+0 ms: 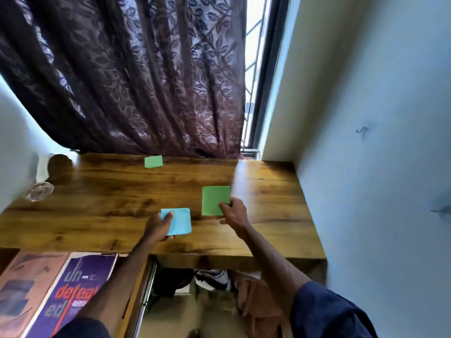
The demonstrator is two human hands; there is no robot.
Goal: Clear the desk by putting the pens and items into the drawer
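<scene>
A dark patterned curtain point(127, 76) is hung behind the wooden desk point(97, 211), which is set against a pale wall. Below the desk's near left edge an open drawer point(133, 313) is seen, with a purple book point(80, 284) lying in it. Both arms are stretched forward over the desk's near edge, dark sleeves at the elbows. The green note pad point(214, 200) is pinched at its near right corner by the right hand point(233, 213), thumb on top, over the middle of the desk (whether it is lifted clear of the wood cannot be told). The blue note pad point(179, 222) is gripped at its left edge by the left hand point(158, 228), thumb above and fingers curled beneath. A glass dish point(39, 191) is set at the desk's left end. A smaller green note point(153, 161) is left lying at the far edge, near the curtain.
</scene>
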